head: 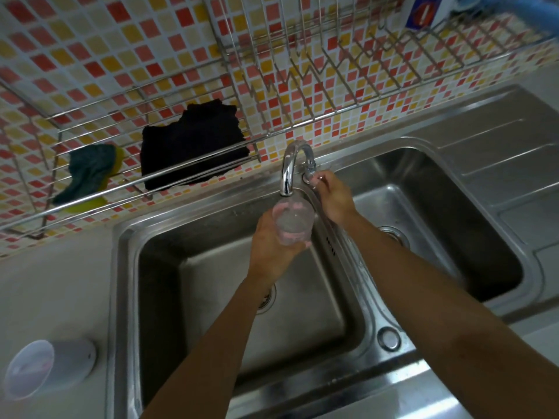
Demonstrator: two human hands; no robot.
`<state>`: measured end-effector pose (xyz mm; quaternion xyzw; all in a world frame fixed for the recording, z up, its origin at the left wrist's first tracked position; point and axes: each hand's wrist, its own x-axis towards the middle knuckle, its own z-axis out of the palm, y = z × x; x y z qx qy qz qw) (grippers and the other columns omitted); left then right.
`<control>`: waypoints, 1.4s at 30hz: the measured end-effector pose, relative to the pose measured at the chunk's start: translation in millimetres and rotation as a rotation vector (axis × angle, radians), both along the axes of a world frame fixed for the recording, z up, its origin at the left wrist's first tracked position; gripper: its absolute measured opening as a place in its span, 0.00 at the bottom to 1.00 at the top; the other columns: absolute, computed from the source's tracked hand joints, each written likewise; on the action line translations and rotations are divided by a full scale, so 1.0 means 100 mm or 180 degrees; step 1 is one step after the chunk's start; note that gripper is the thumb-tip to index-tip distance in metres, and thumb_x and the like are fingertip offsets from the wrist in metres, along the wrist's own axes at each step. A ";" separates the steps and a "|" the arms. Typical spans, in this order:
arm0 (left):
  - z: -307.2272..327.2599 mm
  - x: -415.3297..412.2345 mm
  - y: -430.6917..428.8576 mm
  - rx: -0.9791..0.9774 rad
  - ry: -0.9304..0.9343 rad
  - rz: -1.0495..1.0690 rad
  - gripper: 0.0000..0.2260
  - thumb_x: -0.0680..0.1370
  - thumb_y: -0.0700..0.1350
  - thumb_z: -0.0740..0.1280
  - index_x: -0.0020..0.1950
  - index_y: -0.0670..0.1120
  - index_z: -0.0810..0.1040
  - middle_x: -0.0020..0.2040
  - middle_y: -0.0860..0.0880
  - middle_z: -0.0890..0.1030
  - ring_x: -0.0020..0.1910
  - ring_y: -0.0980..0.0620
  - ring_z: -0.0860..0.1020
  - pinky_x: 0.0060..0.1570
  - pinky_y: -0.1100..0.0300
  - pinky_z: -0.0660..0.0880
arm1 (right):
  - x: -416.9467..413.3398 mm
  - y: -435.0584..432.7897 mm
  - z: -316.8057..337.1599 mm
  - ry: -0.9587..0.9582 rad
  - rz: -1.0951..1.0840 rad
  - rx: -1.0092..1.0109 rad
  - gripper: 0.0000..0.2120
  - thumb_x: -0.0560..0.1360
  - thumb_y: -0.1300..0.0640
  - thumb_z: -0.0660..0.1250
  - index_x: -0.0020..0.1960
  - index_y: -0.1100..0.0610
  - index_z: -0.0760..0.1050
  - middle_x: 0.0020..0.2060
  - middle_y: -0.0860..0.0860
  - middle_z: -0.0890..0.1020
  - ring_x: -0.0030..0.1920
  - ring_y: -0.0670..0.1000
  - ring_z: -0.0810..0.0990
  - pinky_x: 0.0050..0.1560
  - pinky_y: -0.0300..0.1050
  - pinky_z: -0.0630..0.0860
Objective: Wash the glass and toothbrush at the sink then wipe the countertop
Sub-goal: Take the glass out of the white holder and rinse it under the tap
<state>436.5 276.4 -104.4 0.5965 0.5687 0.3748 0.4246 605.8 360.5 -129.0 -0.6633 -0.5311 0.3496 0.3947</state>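
Note:
A clear glass (292,220) is held upright right under the spout of the chrome faucet (289,167), over the left basin (187,285) of the steel sink. My left hand (270,246) grips the glass from below and the left side. My right hand (334,195) reaches past the faucet and pinches the small tap handle (310,170) at its base. No toothbrush shows in view. A dark cloth (193,146) hangs on the wire rack (127,189) against the mosaic wall.
A green and yellow sponge (87,173) lies on the rack's left end. A translucent plastic cup (36,361) lies on its side on the grey countertop (54,285) at the left. The right basin (438,213) and a ribbed drainboard (499,152) lie to the right.

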 end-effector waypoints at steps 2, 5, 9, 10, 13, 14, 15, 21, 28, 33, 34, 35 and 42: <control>-0.03 -0.02 0.02 0.0041 0.0046 -0.0057 0.34 0.61 0.49 0.80 0.65 0.55 0.72 0.64 0.53 0.75 0.61 0.51 0.78 0.52 0.48 0.81 | -0.03 0.01 0.01 0.0054 -0.0063 -0.0036 0.10 0.81 0.54 0.59 0.56 0.59 0.75 0.47 0.54 0.80 0.45 0.51 0.77 0.44 0.40 0.67; -0.05 -0.02 0.03 0.0034 0.0023 -0.0075 0.35 0.60 0.50 0.80 0.65 0.55 0.72 0.64 0.53 0.75 0.62 0.51 0.77 0.53 0.47 0.80 | -0.04 0.02 0.01 0.0071 -0.0085 -0.0085 0.11 0.81 0.54 0.59 0.56 0.59 0.74 0.46 0.54 0.80 0.44 0.51 0.76 0.43 0.40 0.67; -0.04 -0.01 0.04 0.0085 0.0040 -0.0057 0.34 0.60 0.46 0.80 0.64 0.55 0.72 0.64 0.52 0.75 0.61 0.49 0.77 0.54 0.45 0.80 | -0.02 0.02 0.04 0.0036 0.0025 -0.0226 0.10 0.81 0.53 0.58 0.55 0.58 0.73 0.45 0.52 0.79 0.43 0.50 0.76 0.41 0.41 0.67; -0.04 -0.01 0.05 0.0080 0.0080 -0.0107 0.35 0.61 0.47 0.80 0.65 0.55 0.72 0.64 0.52 0.75 0.61 0.49 0.78 0.53 0.46 0.80 | 0.00 0.03 0.05 0.0120 0.0072 -0.0297 0.09 0.81 0.53 0.58 0.55 0.57 0.73 0.46 0.52 0.78 0.44 0.50 0.76 0.43 0.42 0.69; -0.03 -0.02 0.04 0.0135 0.0090 -0.0171 0.34 0.61 0.47 0.80 0.65 0.55 0.72 0.64 0.53 0.75 0.62 0.49 0.76 0.53 0.46 0.80 | 0.07 0.01 0.12 0.0662 0.0359 -0.0393 0.10 0.79 0.59 0.61 0.60 0.58 0.70 0.55 0.54 0.77 0.54 0.52 0.76 0.57 0.51 0.74; -0.03 -0.03 0.01 0.0138 0.0068 -0.0157 0.34 0.61 0.48 0.80 0.65 0.56 0.72 0.63 0.53 0.75 0.62 0.49 0.77 0.53 0.46 0.80 | 0.09 -0.06 0.15 0.0789 0.0521 -0.0309 0.16 0.78 0.61 0.63 0.65 0.58 0.68 0.59 0.53 0.76 0.59 0.50 0.75 0.62 0.51 0.73; -0.03 -0.04 -0.01 0.0114 0.0074 -0.0106 0.34 0.60 0.50 0.80 0.64 0.58 0.72 0.62 0.53 0.75 0.61 0.49 0.78 0.53 0.47 0.80 | 0.10 -0.17 0.14 0.0731 0.0642 -0.0199 0.22 0.76 0.62 0.65 0.69 0.55 0.65 0.63 0.51 0.74 0.62 0.48 0.73 0.64 0.48 0.71; -0.19 -0.28 -0.21 -0.0156 0.0367 -0.0034 0.36 0.58 0.54 0.81 0.63 0.57 0.71 0.61 0.55 0.74 0.55 0.48 0.80 0.52 0.50 0.81 | 0.11 -1.18 -0.46 -0.1286 0.0308 -0.0023 0.34 0.76 0.50 0.65 0.76 0.55 0.55 0.74 0.56 0.63 0.74 0.57 0.61 0.73 0.58 0.60; -0.24 -0.45 -0.33 -0.0429 0.1328 -0.0323 0.30 0.59 0.55 0.75 0.60 0.56 0.71 0.55 0.54 0.79 0.53 0.52 0.80 0.53 0.50 0.79 | 0.06 -1.33 -0.67 -0.2152 0.0373 -0.0019 0.27 0.79 0.59 0.58 0.77 0.59 0.55 0.76 0.55 0.58 0.76 0.57 0.53 0.75 0.51 0.53; -0.33 -0.46 -0.34 -0.0866 0.2802 -0.0862 0.38 0.62 0.60 0.73 0.67 0.49 0.65 0.60 0.50 0.73 0.57 0.47 0.71 0.55 0.56 0.66 | 0.05 -1.34 -0.72 -0.2310 0.0393 0.0036 0.27 0.79 0.60 0.58 0.76 0.61 0.56 0.76 0.57 0.59 0.76 0.57 0.54 0.75 0.52 0.54; -0.33 -0.46 -0.35 -0.0877 0.2945 -0.0912 0.39 0.61 0.61 0.72 0.68 0.50 0.64 0.61 0.49 0.73 0.58 0.46 0.70 0.56 0.55 0.66 | 0.05 -1.33 -0.72 -0.2326 0.0384 0.0039 0.27 0.79 0.60 0.58 0.76 0.61 0.56 0.75 0.57 0.60 0.76 0.57 0.55 0.74 0.52 0.55; -0.33 -0.47 -0.36 -0.0879 0.2980 -0.0921 0.40 0.61 0.61 0.71 0.69 0.51 0.64 0.62 0.48 0.72 0.59 0.46 0.70 0.57 0.55 0.67 | 0.04 -1.33 -0.71 -0.2325 0.0383 0.0041 0.27 0.79 0.60 0.59 0.76 0.61 0.57 0.75 0.57 0.61 0.76 0.57 0.55 0.74 0.52 0.55; -0.16 -0.47 -0.33 -0.0756 0.3449 -0.0977 0.35 0.66 0.54 0.75 0.69 0.47 0.65 0.63 0.43 0.70 0.63 0.43 0.67 0.61 0.52 0.68 | 0.03 -1.33 -0.68 -0.2511 0.0385 0.0048 0.27 0.78 0.62 0.61 0.75 0.64 0.59 0.73 0.60 0.64 0.75 0.59 0.59 0.73 0.53 0.53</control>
